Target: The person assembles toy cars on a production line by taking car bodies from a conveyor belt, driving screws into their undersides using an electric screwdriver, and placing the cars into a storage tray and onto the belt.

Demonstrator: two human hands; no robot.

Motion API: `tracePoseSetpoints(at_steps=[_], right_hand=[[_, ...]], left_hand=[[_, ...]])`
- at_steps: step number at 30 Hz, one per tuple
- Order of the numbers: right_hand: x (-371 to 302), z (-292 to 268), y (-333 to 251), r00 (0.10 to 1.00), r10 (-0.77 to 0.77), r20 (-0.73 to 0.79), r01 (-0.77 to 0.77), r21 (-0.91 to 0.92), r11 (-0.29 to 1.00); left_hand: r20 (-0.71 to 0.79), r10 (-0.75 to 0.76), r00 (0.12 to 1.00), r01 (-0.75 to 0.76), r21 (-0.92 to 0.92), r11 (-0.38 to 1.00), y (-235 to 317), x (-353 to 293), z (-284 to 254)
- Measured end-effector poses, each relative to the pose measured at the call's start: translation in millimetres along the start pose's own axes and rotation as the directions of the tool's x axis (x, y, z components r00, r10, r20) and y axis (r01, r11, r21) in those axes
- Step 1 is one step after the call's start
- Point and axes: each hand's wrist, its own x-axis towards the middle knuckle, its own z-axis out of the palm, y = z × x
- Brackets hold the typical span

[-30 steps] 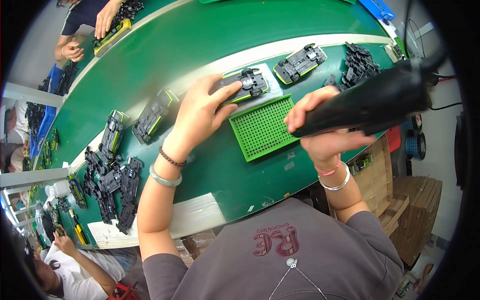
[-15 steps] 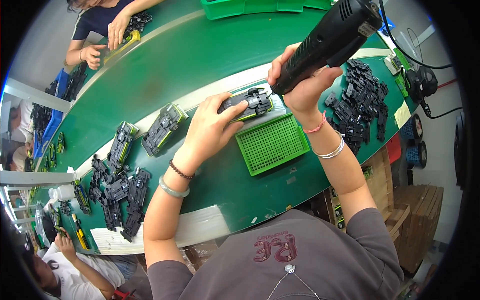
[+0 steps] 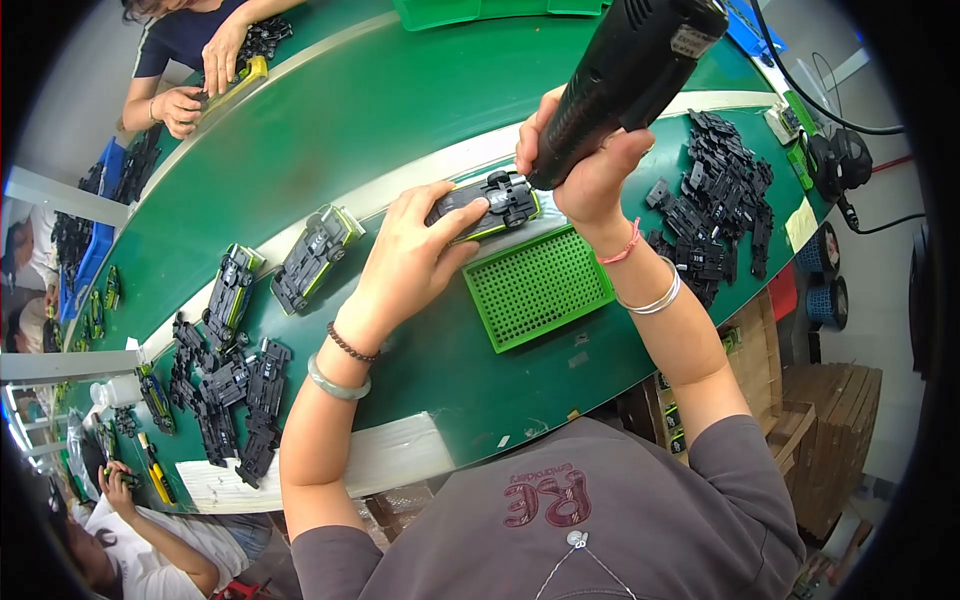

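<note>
Since half a second ago the black electric screwdriver (image 3: 625, 75) has swung upright, clenched in the right hand (image 3: 580, 160), tip on the upturned toy car (image 3: 487, 203) gripped by the left hand (image 3: 410, 260) at the green screw tray's (image 3: 538, 287) eleven o'clock, so screw-driving seems under way, needing steady downward pressure.

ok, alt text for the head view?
Left hand steadies an upturned black-and-green toy car chassis on a green conveyor belt while the right hand presses a black electric screwdriver down onto it. A green perforated plastic tray lies beside it.
</note>
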Motion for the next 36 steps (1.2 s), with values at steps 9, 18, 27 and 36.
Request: tracePoseSetpoints(at_steps=[9, 18, 27, 36], right_hand=[[4.2, 8.2, 8.9, 0.999, -0.010, -0.046, 0.012, 0.050, 0.999], [5.3, 5.3, 7.2, 0.999, -0.037, -0.021, 0.037, 0.018, 0.999], [-100.0, -5.8, -62.4, 1.000, -0.006, -0.007, 0.007, 0.265, 0.964], [-117.5, -15.1, -36.2, 0.990, 0.091, -0.107, -0.045, 0.373, 0.927]], left_hand=[[0.023, -0.027, 0.999, 0.028, -0.043, 0.999, -0.5, -1.8, -1.9], [0.063, -0.019, 0.998, 0.022, -0.050, 0.999, -1.9, 0.7, 2.7], [0.028, -0.021, 0.999, 0.023, -0.072, 0.997, -4.2, -1.2, 3.1], [0.004, 0.001, 1.000, -0.001, -0.056, 0.998, -4.0, -1.9, 3.6]])
